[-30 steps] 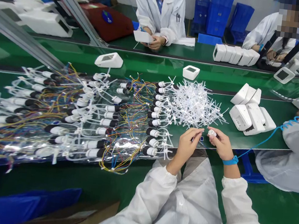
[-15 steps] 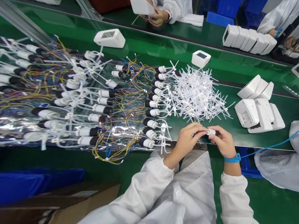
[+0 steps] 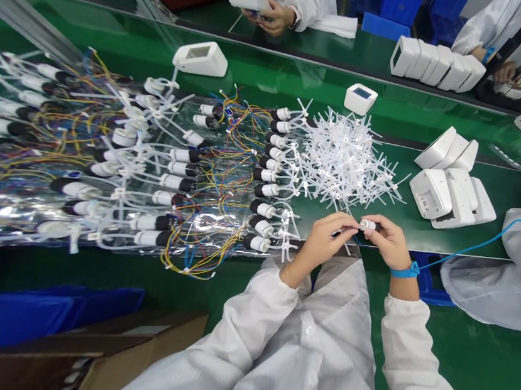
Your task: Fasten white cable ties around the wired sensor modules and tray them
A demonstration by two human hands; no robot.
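My right hand [image 3: 390, 241] is closed round a small white-capped cylindrical part [image 3: 367, 224], held at the front edge of the green bench [image 3: 449, 240]. My left hand [image 3: 326, 238] pinches a thin white plastic piece against that part's end, fingertips almost touching the right hand. Just behind both hands lies a heap of white plastic tube connectors [image 3: 345, 158]. To the left of them, rows of black-and-white cylindrical parts [image 3: 263, 208] with coloured wires [image 3: 225, 172] lie on clear film.
White device housings [image 3: 448, 189] sit to the right of the heap; two more stand on the conveyor [image 3: 200, 58] [image 3: 360, 98]. A co-worker's sleeve [image 3: 513, 264] with a blue coiled cord is at the right. People work across the belt. A cardboard box [image 3: 93, 358] is below left.
My hands came together: the left fingers closed in on the end of the part in my right hand. The view tilted down and drifted slightly.
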